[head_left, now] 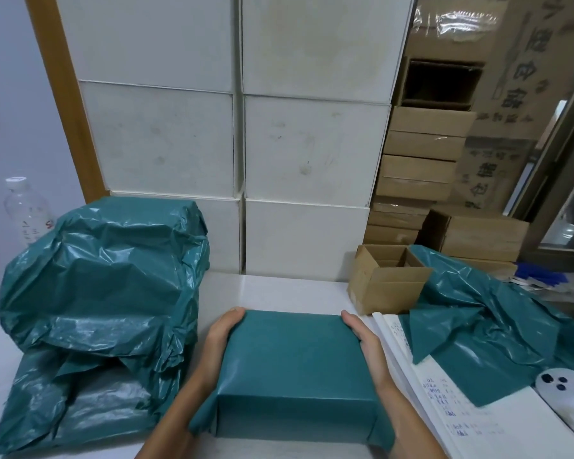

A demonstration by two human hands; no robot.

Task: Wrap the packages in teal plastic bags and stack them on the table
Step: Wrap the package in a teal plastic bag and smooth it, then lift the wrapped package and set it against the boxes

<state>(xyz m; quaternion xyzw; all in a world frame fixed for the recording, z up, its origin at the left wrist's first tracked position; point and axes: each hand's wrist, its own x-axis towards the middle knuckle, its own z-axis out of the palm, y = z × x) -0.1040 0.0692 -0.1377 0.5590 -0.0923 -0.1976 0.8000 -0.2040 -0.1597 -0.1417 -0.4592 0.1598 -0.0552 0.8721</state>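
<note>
- Head view: the wrapped package sits on the white table, close to the person, teal film pulled smooth over a box-shaped body.
- Left hand and right hand are apart, each pressed flat on an opposite side of the package, fingertips curled over the far corners.
- Judged from its crisp edges, the package is stiff and will take a firm squeeze; the film looks slick, so gripping the two sides low, under the loose flaps at the near corners, seems safest.
- Weight cannot be told.
- A crumpled heap of teal bags lies to the left; another loose teal bag lies on the right beside an open cardboard box.
</note>
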